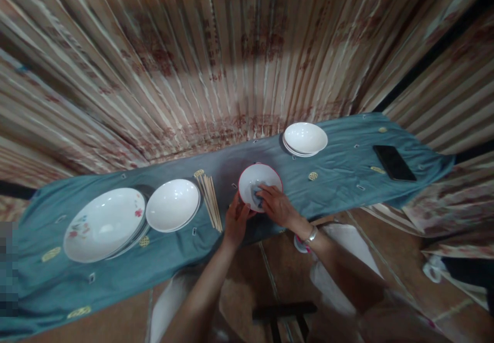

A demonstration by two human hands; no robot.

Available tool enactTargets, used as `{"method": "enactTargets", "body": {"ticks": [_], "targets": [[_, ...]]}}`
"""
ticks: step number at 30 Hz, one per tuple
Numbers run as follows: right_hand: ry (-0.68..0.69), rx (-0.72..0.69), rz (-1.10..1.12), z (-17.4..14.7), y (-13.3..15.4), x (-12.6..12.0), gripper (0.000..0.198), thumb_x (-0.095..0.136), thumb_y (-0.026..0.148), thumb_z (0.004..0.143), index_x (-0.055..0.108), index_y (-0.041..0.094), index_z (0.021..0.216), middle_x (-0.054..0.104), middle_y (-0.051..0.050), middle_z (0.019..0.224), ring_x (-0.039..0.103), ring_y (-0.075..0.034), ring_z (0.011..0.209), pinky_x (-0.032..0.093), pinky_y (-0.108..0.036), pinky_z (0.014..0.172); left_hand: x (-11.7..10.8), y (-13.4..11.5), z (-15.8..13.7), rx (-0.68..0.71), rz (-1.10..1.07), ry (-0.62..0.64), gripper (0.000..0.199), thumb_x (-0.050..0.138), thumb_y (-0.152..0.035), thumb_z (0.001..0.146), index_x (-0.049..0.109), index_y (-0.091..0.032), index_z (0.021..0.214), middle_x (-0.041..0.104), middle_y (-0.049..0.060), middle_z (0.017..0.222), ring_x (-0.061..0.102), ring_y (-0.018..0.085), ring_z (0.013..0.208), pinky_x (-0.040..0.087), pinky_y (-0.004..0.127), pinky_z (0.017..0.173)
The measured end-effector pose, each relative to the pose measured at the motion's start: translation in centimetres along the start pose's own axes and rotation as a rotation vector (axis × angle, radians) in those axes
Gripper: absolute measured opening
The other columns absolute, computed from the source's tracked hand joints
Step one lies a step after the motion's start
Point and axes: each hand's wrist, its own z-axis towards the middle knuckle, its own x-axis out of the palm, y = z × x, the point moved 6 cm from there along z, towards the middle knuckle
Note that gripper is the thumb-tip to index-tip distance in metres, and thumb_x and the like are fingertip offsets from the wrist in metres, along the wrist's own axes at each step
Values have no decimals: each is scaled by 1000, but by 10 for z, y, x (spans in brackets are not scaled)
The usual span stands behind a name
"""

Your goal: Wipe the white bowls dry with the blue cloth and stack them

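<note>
A white bowl with a red rim [252,174] is held over the near side of the cloth-covered table, its inside facing me. My left hand [235,223] is closed on the bowl's lower left edge, thumb at the rim. Inside the bowl, the fingers of my right hand [276,205] press a small blue-grey cloth [255,191] against the surface. A band shows on my right wrist. Just left of the bowl lie several light wooden chopsticks [211,201], side by side.
Stacked white bowls [173,205] and flower-patterned plates [106,230] stand on the left of the table. Another bowl stack [306,138] is at the back right. A black phone [394,162] lies farther right. Curtains [239,65] hang behind; below stands a dark stool [283,311].
</note>
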Motion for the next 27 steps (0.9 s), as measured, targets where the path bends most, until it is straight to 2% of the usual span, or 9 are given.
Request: {"method": "enactTargets", "body": {"ticks": [5, 9, 18, 23, 27], "targets": [[-28, -23, 136, 0, 8, 2, 42, 43, 9, 97, 63, 16, 133, 59, -18, 147, 57, -27, 133, 50, -52, 111, -1, 4, -2, 9, 7, -27, 77, 87, -50, 69, 65, -22, 136, 78, 5, 98, 74, 20, 88, 65, 37, 81], [-22, 5, 128, 4, 11, 2, 46, 41, 9, 97, 60, 16, 139, 57, -18, 150, 53, -27, 139, 47, -54, 117, 1, 4, -4, 33, 35, -21, 74, 85, -50, 72, 64, -24, 138, 78, 8, 112, 74, 24, 99, 64, 39, 85], [-16, 36, -10, 15, 7, -7, 50, 42, 7, 96, 58, 13, 143, 51, -20, 157, 53, -29, 140, 46, -54, 117, 7, 0, -7, 64, 94, 2, 72, 82, -51, 76, 63, -24, 139, 78, 8, 112, 74, 25, 98, 64, 42, 88], [49, 109, -199, 15, 3, -13, 43, 44, 12, 98, 63, 12, 137, 54, -19, 154, 58, -32, 130, 49, -51, 107, 6, 2, -6, 62, 59, -11, 79, 83, -54, 73, 60, -24, 143, 78, 8, 114, 74, 26, 103, 64, 43, 89], [77, 164, -264, 11, -3, -18, 41, 44, 14, 100, 64, 14, 135, 56, -17, 153, 58, -32, 127, 49, -49, 102, 8, 2, -4, 61, 53, -2, 80, 84, -54, 72, 60, -24, 143, 79, 6, 104, 74, 24, 96, 64, 42, 87]]}}
